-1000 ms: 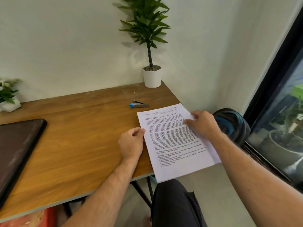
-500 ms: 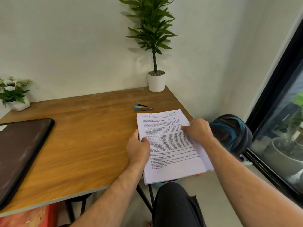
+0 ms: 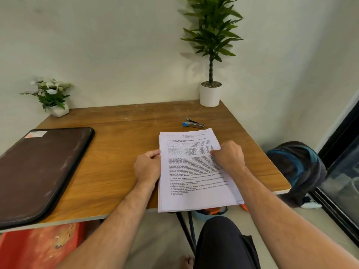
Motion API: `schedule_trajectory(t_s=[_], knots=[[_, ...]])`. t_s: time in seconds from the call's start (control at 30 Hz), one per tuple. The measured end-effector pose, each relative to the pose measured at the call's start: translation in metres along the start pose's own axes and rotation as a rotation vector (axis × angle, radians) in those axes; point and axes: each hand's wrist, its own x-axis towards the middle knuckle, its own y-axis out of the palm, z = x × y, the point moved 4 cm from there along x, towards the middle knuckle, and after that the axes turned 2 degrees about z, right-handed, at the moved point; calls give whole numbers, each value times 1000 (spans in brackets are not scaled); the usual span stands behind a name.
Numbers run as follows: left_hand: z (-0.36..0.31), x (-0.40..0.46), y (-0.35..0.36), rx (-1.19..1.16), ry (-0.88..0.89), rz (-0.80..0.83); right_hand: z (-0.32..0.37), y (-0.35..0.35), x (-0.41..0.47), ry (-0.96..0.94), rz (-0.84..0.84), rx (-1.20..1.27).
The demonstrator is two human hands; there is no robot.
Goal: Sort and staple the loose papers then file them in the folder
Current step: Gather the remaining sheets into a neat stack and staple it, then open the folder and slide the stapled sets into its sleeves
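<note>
Pale walls meet at a corner behind a wooden tabletop [image 3: 120,152], seen from a camera on a person's head. A stack of printed papers [image 3: 194,171] lies on the right part of the tabletop, its near edge hanging over the front rim. The left hand [image 3: 147,166] grips the stack's left edge, fingers curled around it. The right hand [image 3: 230,154] rests on the right side of the top sheet with its fingers bent, seemingly pinching the edge, though the exact hold is hard to make out.

A small blue and silver stapler [image 3: 193,123] lies just beyond the papers, apart from them and untouched. A dark folder [image 3: 40,167] lies closed on the left of the tabletop, well apart from the stack. Two potted plants stand against the wall, a flowering one [image 3: 51,96] on the left and a tall one [image 3: 210,55] at the far right corner.

The task appears to be at an early stage: the sheets look gathered and are being squared up, while stapling and filing are not yet done.
</note>
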Motion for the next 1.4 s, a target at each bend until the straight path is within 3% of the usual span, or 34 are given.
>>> schedule_trajectory(t_s=[0.13,0.23,0.3,0.57,0.77,1.0,1.1,1.2,1.4], knots=[[10,5,-8,22,16,48,6,3,-10,4,-25,-84],[11,10,-18,64,24,65,19,-1,-18,-121,-130,-316],[10,13,-27,80,16,87,33,4,-22,-222,-135,-344],[-9,18,-80,333,156,55,106,57,-65,-491,60,-233],[-6,44,-188,498,195,-119,182,118,-124,-637,430,51],[41,80,-302,780,36,-230,246,206,-170,-454,599,156],[63,93,-339,990,-150,-211,260,224,-180,-405,587,172],[81,102,-370,928,-356,-236,272,235,-190,-385,565,167],[82,121,-388,879,-455,-283,293,250,-195,-324,558,186]])
